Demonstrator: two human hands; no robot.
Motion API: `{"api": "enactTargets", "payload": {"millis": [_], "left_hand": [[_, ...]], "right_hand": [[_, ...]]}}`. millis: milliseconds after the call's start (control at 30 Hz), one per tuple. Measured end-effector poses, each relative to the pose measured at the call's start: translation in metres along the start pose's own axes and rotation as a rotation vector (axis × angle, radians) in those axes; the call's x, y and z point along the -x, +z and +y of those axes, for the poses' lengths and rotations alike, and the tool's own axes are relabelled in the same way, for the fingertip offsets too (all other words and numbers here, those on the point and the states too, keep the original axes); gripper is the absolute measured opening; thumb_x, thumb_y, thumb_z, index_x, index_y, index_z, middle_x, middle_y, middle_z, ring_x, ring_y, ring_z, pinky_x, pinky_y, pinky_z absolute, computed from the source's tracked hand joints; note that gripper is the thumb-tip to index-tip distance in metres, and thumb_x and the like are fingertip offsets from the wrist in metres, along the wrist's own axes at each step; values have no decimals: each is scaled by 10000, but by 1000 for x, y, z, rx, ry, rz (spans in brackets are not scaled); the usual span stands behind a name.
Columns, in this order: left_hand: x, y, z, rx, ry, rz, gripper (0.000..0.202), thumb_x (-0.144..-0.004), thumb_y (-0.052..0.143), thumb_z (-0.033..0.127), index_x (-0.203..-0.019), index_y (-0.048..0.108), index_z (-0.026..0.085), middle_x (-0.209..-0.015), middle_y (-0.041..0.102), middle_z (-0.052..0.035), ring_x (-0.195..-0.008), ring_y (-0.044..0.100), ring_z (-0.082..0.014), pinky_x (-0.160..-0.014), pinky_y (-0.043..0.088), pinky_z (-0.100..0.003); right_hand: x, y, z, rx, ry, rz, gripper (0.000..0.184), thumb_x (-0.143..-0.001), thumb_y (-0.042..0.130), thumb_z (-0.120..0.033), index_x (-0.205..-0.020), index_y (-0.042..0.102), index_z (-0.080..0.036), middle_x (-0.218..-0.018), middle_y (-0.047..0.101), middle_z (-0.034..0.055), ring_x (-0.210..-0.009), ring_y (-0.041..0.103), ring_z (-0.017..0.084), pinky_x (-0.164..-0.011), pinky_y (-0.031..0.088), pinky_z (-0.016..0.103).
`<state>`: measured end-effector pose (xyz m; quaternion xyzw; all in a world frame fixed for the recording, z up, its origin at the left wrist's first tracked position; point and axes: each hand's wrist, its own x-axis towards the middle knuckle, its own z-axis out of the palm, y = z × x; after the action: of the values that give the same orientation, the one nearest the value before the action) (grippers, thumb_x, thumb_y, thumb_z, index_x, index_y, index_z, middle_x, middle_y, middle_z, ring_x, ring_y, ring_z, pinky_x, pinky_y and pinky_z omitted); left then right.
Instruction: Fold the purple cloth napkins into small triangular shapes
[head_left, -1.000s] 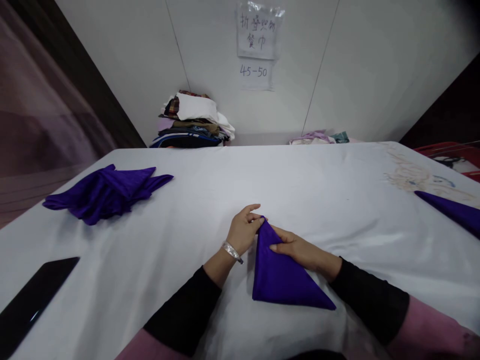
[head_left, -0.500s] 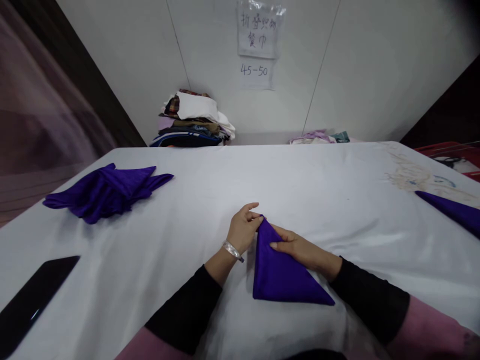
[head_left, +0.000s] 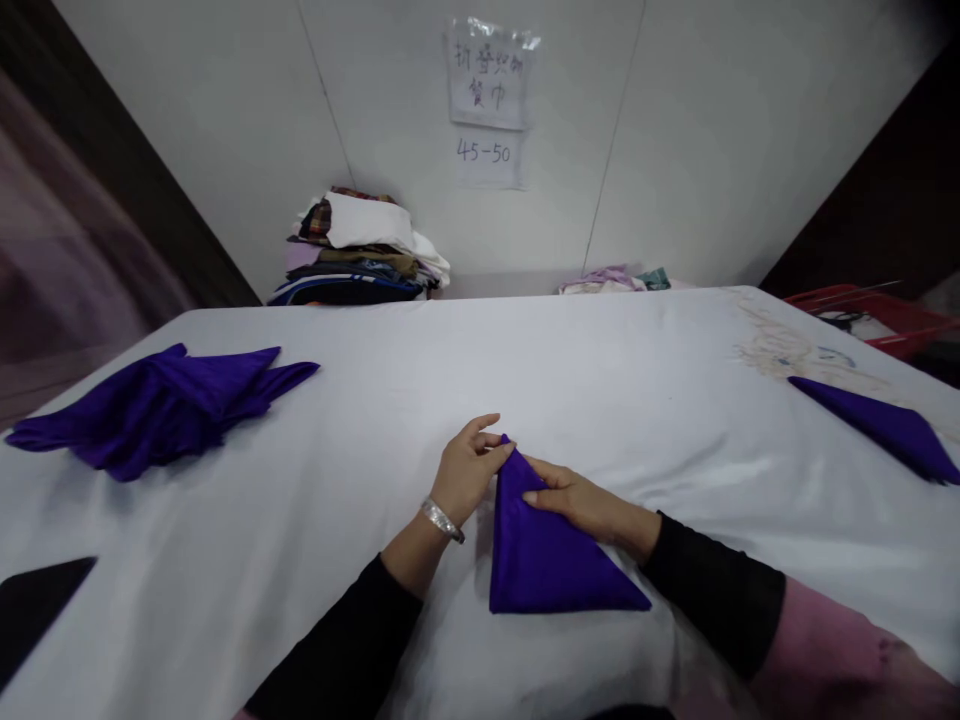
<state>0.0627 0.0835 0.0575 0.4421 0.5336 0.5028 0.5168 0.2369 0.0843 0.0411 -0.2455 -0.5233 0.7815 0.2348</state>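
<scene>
Red plastic basket (head_left: 911, 330) past table's far R edge, w/ sth white & sth dark in it, too small to ID. L hand (head_left: 463, 472), silver-coloured metal bangle (head_left: 442, 520) on wrist: grip pinched shut, thumb & fingers on top corner of deep-purple satiny cloth triangle (head_left: 559, 565); index finger sticks out free. R hand (head_left: 577, 502): grip clamped on same triangle's slanted R edge, just below that corner, thumb on top, fingers behind. Triangle is at near centre of white-covered table (head_left: 420, 370), base toward person. Crumpled purple satiny cloth heap (head_left: 169, 410) on L side of table, well apart; narrow folded purple cloth (head_left: 874, 422) on R, nr beige/blue print. Flat black slab (head_left: 37, 610) at L, partly cut off. Mixed-colour folded clothes stack (head_left: 367, 265) behind table's far edge.
</scene>
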Motion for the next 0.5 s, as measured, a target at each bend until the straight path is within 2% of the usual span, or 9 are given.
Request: {"api": "enactTargets", "payload": {"millis": [333,500], "left_hand": [[-3,-8,4,-143,21,-3,608,-606,706,431,-1128,545,164,-711,651,6,-660,614,-173,-622,499,-297],[-7,-12,7,-296,14,18,679,-574,672,539,-1140,542,186,-733,673,2,-709,638,-218,-693,501,-337]], "right_hand": [[-4,2,-1,-69,-9,-4,518,-737,689,-315,-1227,533,-261,-989,614,0,-756,552,101,-797,416,278],[-9,-1,1,-46,9,20,517,-676,733,-384,-1156,583,-261,-939,587,-18,-730,517,95,-793,406,273]]}}
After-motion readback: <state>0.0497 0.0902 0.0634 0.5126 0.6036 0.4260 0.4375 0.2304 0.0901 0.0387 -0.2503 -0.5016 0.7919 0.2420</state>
